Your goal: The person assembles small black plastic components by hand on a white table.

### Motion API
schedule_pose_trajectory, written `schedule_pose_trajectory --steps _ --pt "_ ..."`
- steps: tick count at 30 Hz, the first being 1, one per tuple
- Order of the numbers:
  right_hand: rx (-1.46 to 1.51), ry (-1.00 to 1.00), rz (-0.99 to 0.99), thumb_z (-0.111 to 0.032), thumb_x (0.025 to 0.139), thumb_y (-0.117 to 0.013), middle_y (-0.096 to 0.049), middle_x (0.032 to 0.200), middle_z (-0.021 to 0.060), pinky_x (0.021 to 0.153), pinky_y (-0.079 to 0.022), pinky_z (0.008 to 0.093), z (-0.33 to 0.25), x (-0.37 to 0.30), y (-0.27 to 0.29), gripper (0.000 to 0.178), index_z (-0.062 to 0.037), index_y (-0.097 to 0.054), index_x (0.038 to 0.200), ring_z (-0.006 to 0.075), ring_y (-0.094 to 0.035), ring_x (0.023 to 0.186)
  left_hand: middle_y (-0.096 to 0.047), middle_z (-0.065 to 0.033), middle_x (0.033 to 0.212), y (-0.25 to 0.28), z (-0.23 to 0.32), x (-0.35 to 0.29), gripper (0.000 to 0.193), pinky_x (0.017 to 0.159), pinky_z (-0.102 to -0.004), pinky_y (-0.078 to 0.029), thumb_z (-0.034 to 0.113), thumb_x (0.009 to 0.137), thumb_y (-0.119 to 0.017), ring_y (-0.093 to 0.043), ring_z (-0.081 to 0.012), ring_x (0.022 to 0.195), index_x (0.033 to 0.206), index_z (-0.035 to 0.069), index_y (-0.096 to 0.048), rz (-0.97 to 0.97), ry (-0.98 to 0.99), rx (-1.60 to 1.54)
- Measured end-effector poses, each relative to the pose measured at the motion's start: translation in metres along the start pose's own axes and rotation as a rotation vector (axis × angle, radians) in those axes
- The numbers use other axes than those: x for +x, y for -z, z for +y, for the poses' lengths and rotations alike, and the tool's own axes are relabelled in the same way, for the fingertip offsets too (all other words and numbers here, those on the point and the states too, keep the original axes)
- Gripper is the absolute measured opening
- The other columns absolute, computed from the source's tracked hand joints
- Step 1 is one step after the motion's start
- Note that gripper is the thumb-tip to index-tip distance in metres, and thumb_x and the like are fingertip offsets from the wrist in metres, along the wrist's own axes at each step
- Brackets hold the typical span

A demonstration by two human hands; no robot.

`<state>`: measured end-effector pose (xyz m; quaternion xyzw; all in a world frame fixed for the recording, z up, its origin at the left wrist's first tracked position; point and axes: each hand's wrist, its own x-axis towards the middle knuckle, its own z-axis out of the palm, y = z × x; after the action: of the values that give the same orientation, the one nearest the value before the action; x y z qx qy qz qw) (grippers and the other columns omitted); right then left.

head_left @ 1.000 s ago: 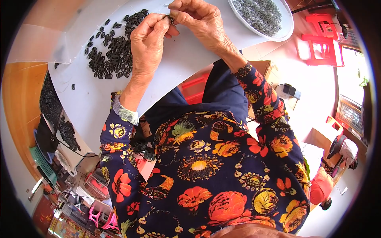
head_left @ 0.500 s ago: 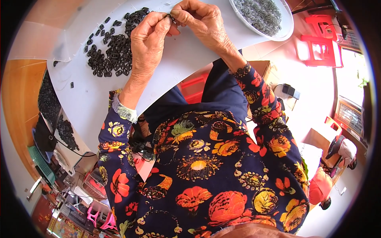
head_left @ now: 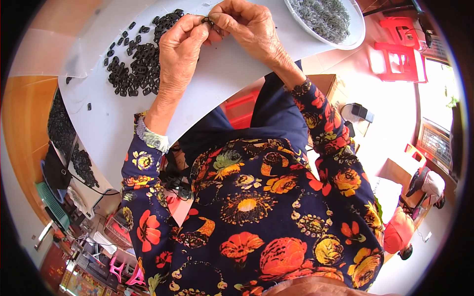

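Note:
My left hand (head_left: 183,47) and my right hand (head_left: 249,27) meet above the white table (head_left: 103,128), fingertips nearly touching. Pinched between the left thumb and fingers is a small black plastic part (head_left: 205,20). The right thumb and forefinger close on that same part from the other side; whether they hold a second, smaller piece is hidden. Left of my left hand lies a loose pile of black plastic parts (head_left: 138,69), small and rounded with holes. Beyond my right hand, a white basin (head_left: 358,34) holds a heap of small shiny grey pieces (head_left: 323,19).
Red plastic stools (head_left: 402,61) stand on the floor at the right. A dark heap (head_left: 61,123) lies beyond the table's left edge. Another person in a red top (head_left: 399,231) is at the far lower right. A cardboard box (head_left: 323,89) is by my right forearm.
Both hands have shifted slightly left, with the black part still between the fingertips. The left wrist has turned a little. The pile and basin look the same.

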<state>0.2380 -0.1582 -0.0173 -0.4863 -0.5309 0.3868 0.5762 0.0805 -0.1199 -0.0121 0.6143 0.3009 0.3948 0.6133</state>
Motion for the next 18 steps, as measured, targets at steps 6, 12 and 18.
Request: schedule_pose_trajectory --steps 6,12,18 --pt "-0.109 0.014 0.001 -0.020 0.089 -0.065 -0.061 0.065 0.0016 0.056 -0.047 0.0226 -0.010 0.002 0.000 0.021 0.0009 -0.065 0.087 0.0057 -0.055 0.061 -0.063 0.0000 0.076 0.000 -0.011 -0.002 0.009 0.065 -0.0190 -0.044 0.005 0.088 -0.056 -0.053 -0.0043 0.069 0.091 -0.001 -0.062 0.032 -0.148 0.141" --pt "-0.045 -0.090 0.016 -0.027 0.091 -0.062 -0.061 0.064 0.0008 0.053 -0.045 0.0226 -0.002 0.002 0.001 0.028 0.0003 -0.066 0.085 0.0052 -0.054 0.059 -0.064 -0.0019 0.075 -0.003 -0.004 -0.002 0.010 0.065 -0.0196 -0.045 0.005 0.089 -0.055 -0.054 -0.0056 0.068 0.092 -0.001 -0.063 0.059 -0.069 0.097" --pt "0.329 -0.031 -0.014 -0.008 0.090 -0.057 -0.060 0.061 0.0060 0.054 -0.048 0.0281 -0.005 0.004 -0.007 0.016 0.0032 -0.060 0.079 0.0152 -0.057 0.055 -0.065 -0.0041 0.074 -0.005 0.000 -0.002 0.012 0.063 -0.0194 -0.046 0.005 0.091 -0.052 -0.056 -0.0064 0.067 0.091 -0.002 -0.063 0.061 -0.010 -0.013"
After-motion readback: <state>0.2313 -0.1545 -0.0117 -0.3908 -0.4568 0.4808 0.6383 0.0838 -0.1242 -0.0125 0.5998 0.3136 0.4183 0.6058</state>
